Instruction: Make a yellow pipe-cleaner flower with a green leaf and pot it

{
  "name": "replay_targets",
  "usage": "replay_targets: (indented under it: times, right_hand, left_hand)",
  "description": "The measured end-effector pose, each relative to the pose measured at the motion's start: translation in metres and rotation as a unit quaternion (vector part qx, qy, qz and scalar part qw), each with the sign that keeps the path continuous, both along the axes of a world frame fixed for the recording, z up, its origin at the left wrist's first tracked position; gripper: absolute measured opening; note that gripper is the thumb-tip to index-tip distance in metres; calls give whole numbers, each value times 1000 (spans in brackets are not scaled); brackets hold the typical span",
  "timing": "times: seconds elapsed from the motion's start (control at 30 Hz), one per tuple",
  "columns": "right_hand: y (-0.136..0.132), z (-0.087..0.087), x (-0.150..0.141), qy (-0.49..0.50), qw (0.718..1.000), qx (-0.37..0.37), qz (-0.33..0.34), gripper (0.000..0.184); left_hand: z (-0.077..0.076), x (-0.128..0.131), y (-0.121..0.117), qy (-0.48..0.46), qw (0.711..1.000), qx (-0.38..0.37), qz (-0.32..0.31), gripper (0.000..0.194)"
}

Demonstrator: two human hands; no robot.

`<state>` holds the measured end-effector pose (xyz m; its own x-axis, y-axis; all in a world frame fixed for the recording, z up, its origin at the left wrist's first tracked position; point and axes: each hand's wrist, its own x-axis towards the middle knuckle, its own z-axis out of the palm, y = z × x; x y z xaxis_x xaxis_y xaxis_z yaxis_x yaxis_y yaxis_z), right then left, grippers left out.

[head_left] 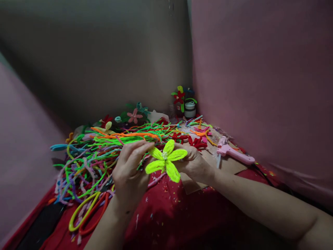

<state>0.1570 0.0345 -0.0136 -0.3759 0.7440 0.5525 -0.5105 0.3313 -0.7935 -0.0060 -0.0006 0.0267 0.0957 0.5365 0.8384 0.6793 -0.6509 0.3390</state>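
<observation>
A bright yellow pipe-cleaner flower [172, 156] with several looped petals and a pale, shiny centre faces me, held up over the red cloth. My left hand [132, 167] is closed on its left side, fingertips at the upper left petal. From the right, my right hand [195, 164] grips it behind the right petals, its fingertips partly hidden by the flower. Just beyond my hands lies a big heap of loose pipe cleaners [122, 140], mostly green and orange. Scissors with yellow and red handles [90, 212] lie beside my left forearm, their blades hidden.
A pink glue gun [235, 154] rests on cardboard [194, 185] at the right, its cord trailing right. Red flowers [198, 142] lie nearby. Finished flowers [179, 97] stand by a small lidded container [190, 110] at the back. A dark flat object [41, 225] lies front left. Walls enclose the table.
</observation>
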Motion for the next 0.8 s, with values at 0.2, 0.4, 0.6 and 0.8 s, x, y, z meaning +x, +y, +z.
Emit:
replay_targets:
  times: [0.2,0.4,0.6,0.8]
  right_hand:
    - [5,-5,1,-12,993,66,-95,3]
    - [4,-3,2,-24,989,80,-120,6]
    - [5,-4,2,-23,994,48,-100,10]
    - [9,-3,3,-35,981,91,-169,13]
  left_hand:
    - [14,-8,-3,-267,919,-277,-94,13]
    - [9,-5,1,-308,797,-464,-234,25]
    - [0,3,7,-358,772,-456,-260,23]
    - [0,2,9,-404,708,-512,-272,47]
